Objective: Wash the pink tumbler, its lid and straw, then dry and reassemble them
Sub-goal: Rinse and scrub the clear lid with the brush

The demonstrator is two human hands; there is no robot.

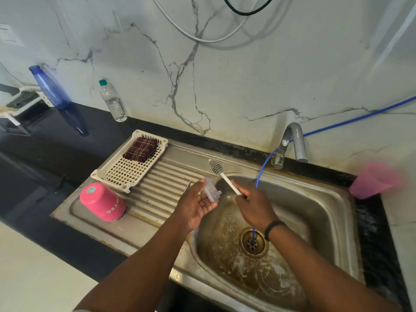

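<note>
The pink tumbler stands upside down on the steel drainboard, left of the basin. My left hand holds the clear lid on edge between thumb and fingertips, over the basin's left rim. My right hand grips the white handle of a bottle brush, whose grey bristle head points up and away past the lid. A thin metal rod, possibly the straw, lies on the drainboard just left of my left hand.
A white slotted tray with a folded dark cloth sits on the drainboard. The sink basin is wet and stained; a blue hose runs into its drain. A tap, pink cup and bottles stand around.
</note>
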